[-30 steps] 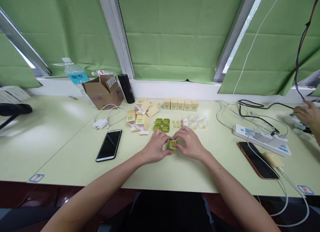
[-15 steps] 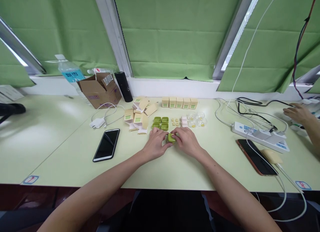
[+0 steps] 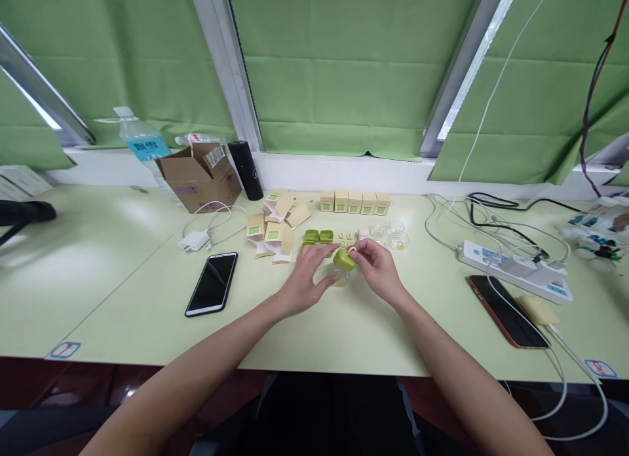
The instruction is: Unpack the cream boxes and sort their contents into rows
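Observation:
A small green cap-like piece (image 3: 344,259) with a cream ring on it is tilted in the fingertips of my right hand (image 3: 377,267). Just below it, a small clear plastic cup (image 3: 341,278) with a yellow spot stands on the table. My left hand (image 3: 305,277) is curved beside both, thumb at the cup's left edge and fingers stretched apart toward the green piece. Behind the hands are several green square cups (image 3: 325,236), partly covered by my left hand, small cream pieces (image 3: 348,236), a pale pink stack (image 3: 363,234) and several clear cups (image 3: 396,230).
Small cream boxes (image 3: 354,202) line the back. Opened cartons (image 3: 278,235), a charger (image 3: 195,240) and a phone (image 3: 211,284) lie left; a cardboard box (image 3: 201,179) and black flask (image 3: 244,170) stand behind. A power strip (image 3: 514,271), cables and another phone (image 3: 506,311) are right.
The green piece has been lifted and tilted by my right hand, and the clear cup now shows below it. My left fingers have spread. At far right, another person's hand has moved away.

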### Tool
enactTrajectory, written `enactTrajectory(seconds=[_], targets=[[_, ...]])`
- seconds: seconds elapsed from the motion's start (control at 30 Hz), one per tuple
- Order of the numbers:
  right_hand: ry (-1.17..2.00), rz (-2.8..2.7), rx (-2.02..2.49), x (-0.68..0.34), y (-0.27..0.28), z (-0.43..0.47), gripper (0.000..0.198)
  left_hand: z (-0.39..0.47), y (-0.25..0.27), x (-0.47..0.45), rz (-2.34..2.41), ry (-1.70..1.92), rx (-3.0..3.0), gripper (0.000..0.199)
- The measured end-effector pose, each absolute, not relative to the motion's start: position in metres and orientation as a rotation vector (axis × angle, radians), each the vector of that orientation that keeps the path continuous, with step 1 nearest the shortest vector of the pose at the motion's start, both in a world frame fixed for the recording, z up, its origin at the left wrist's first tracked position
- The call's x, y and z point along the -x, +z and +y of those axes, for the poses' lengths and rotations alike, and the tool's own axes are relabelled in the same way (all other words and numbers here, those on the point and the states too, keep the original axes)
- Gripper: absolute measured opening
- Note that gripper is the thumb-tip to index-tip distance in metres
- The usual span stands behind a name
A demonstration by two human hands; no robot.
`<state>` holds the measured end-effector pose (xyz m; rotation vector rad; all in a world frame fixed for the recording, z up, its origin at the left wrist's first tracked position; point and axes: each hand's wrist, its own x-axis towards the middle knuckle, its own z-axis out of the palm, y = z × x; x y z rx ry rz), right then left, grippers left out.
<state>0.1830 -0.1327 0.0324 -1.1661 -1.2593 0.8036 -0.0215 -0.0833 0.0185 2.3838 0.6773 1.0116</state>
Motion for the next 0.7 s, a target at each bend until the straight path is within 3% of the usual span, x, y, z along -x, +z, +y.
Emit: enactTrajectory(seconds=[0.23, 0.47, 0.7], targets=[[0.805, -1.336, 1.145, -0.175, 0.033, -0.14, 0.025, -0.083, 0.017, 0.021, 0.612, 1.136, -2.174, 0.035], [-0.056, -2.095, 1.428, -0.185, 0.031, -0.145, 0.011, -0.062, 0.014, 0.022, 0.788, 1.435, -1.76, 0.04], [-0.157, -2.079, 1.396, -0.19, 0.034, -0.144, 0.023, -0.062, 0.014, 0.023, 0.875, 1.48, -1.796, 0.04]])
